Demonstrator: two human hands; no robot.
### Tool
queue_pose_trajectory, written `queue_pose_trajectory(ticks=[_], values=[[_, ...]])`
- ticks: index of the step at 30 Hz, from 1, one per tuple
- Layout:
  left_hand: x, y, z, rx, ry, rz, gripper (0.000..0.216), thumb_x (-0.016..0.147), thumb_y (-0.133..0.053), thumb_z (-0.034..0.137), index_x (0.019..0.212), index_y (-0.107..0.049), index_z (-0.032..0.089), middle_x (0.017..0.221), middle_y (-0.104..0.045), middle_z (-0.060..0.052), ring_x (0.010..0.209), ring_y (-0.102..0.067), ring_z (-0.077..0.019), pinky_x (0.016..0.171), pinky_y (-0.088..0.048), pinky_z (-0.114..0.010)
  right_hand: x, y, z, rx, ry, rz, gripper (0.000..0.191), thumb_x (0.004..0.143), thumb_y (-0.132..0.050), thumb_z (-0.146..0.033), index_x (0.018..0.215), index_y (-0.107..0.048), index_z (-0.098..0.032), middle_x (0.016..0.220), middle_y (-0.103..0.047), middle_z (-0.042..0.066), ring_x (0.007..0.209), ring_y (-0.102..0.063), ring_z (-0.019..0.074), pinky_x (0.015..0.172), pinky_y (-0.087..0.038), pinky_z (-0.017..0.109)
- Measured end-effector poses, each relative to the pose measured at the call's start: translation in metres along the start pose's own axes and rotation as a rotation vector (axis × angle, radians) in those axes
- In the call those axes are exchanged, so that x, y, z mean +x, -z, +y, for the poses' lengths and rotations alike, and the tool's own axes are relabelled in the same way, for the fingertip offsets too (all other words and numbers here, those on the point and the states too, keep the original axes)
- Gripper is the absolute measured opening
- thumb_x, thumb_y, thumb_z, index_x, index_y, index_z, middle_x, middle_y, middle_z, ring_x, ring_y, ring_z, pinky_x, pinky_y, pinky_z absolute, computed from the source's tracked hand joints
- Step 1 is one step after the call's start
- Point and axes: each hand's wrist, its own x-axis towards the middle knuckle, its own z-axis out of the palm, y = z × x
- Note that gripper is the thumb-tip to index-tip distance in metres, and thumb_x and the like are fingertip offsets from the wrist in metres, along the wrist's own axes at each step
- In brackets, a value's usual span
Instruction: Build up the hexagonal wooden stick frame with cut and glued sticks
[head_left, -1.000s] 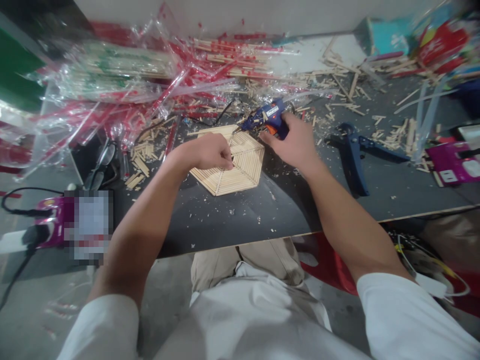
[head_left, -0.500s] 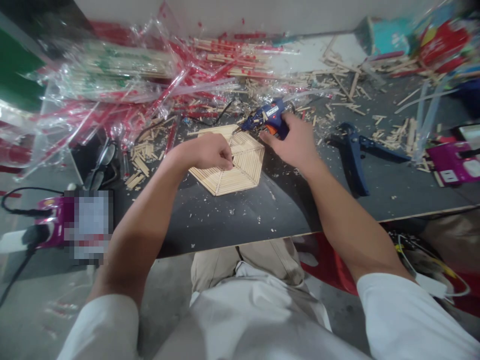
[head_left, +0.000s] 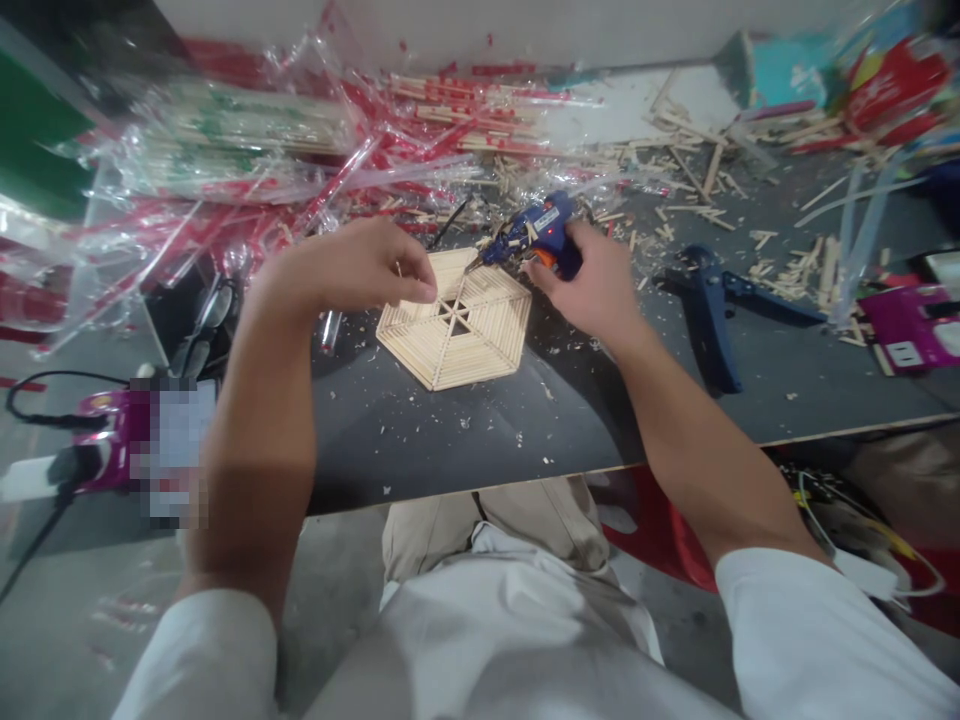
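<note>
A hexagonal panel of thin wooden sticks (head_left: 480,365) lies flat on the dark table, with stick spokes crossing a small open centre. Over its upper left part hovers my left hand (head_left: 367,265), fingers bent and the tips pinched together. Whatever may be between those fingertips is too small to make out. My right hand (head_left: 596,275) grips a blue hot glue gun (head_left: 551,228) with an orange trigger and a small red light. Its nozzle points left, over the panel's upper edge. Bits of stick lie against the gun's front.
Plastic-wrapped stick bundles (head_left: 247,130) and red-and-clear wrappers pile up at the back left. Cut stick pieces (head_left: 697,170) scatter across the back right. A blue-handled cutter (head_left: 712,320) lies right of my right hand. Glasses (head_left: 214,310) and a purple power strip (head_left: 109,440) are at left.
My left hand has moved left and up from the panel's centre, uncovering the spokes and middle opening. My right hand and the glue gun have stayed nearly in place.
</note>
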Motion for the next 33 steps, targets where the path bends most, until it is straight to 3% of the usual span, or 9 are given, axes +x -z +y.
queue_pose_trajectory(ticks=[5,8,15,21,27,33], values=[[-0.025,0.018,0.000,-0.012,0.109,0.027,0.036,0.097,-0.067,0.041,0.116,-0.080,0.014,0.100,-0.081,-0.008,0.086,-0.066,-0.0192,0.079,-0.048,-0.034,-0.005,0.006,-0.012,-0.071,0.120,-0.071,0.034,0.098,-0.061,-0.055,0.115,-0.066,-0.025,0.108,-0.076,0.014,0.101,-0.072,0.0370,0.093,-0.057,0.053],[-0.030,0.022,-0.003,-0.002,0.145,0.029,0.037,0.099,-0.068,0.042,0.120,-0.078,0.014,0.103,-0.081,-0.008,0.088,-0.066,-0.0186,0.082,-0.048,-0.034,-0.007,0.004,-0.014,-0.100,0.185,-0.099,0.036,0.099,-0.058,-0.057,0.116,-0.066,-0.026,0.108,-0.076,0.013,0.102,-0.072,0.0359,0.092,-0.057,0.052],[-0.028,0.019,-0.007,0.004,0.127,-0.011,0.039,0.101,-0.068,0.041,0.125,-0.078,0.012,0.112,-0.081,-0.009,0.092,-0.065,-0.0185,0.088,-0.046,-0.034,-0.008,-0.002,-0.011,-0.104,0.235,-0.147,0.036,0.100,-0.058,-0.055,0.117,-0.066,-0.024,0.113,-0.076,0.015,0.104,-0.072,0.0361,0.090,-0.056,0.050],[-0.026,0.017,-0.012,-0.014,0.070,-0.039,0.069,0.093,-0.069,0.071,0.128,-0.077,0.012,0.111,-0.080,-0.011,0.107,-0.065,-0.0242,0.096,-0.045,-0.033,-0.009,-0.001,-0.013,-0.097,0.197,-0.141,0.042,0.099,-0.061,-0.060,0.122,-0.068,-0.026,0.115,-0.077,0.014,0.109,-0.071,0.0382,0.095,-0.056,0.053],[-0.023,0.016,-0.015,0.005,0.072,-0.066,0.067,0.095,-0.067,0.066,0.130,-0.075,0.009,0.108,-0.079,-0.010,0.108,-0.064,-0.0240,0.103,-0.044,-0.036,-0.010,-0.001,-0.013,-0.101,0.221,-0.156,0.044,0.101,-0.058,-0.059,0.127,-0.069,-0.024,0.121,-0.076,0.016,0.114,-0.072,0.0392,0.099,-0.056,0.055],[-0.023,0.015,-0.012,0.042,0.085,-0.072,0.064,0.095,-0.059,0.065,0.126,-0.077,0.012,0.115,-0.079,-0.010,0.108,-0.068,-0.0257,0.109,-0.046,-0.042,-0.008,-0.006,-0.002,-0.097,0.314,-0.089,0.047,0.102,-0.057,-0.059,0.130,-0.070,-0.024,0.122,-0.078,0.015,0.111,-0.072,0.0379,0.095,-0.058,0.054]])
